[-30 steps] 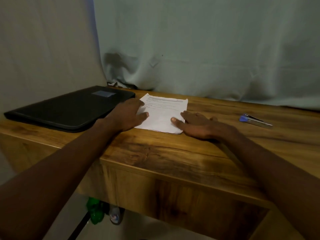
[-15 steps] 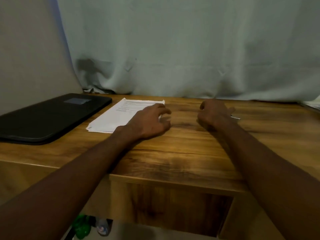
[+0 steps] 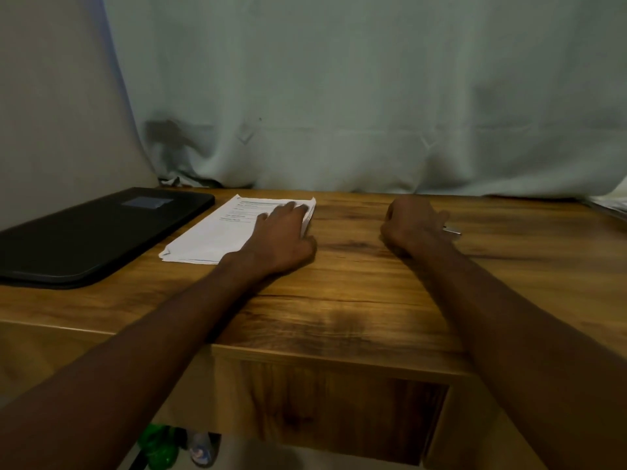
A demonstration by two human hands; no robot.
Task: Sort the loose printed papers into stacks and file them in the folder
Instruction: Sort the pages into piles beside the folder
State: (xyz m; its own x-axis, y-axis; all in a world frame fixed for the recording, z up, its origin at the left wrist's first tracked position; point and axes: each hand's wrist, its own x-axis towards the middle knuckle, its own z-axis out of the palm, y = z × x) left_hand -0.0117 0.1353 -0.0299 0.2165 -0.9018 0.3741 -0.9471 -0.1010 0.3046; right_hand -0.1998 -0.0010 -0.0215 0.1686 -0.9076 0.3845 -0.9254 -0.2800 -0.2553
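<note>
Right hand (image 3: 412, 228) has left the paper stack (image 3: 234, 232) and now grips the stapler (image 3: 453, 231) beside it, left hand (image 3: 278, 237) flat on the stack's right edge, closed folder (image 3: 91, 232) further left — stapling likely next.

One head view looks forward and down from the desk's (image 3: 339, 300) near edge toward the curtain (image 3: 339, 96) behind.
</note>
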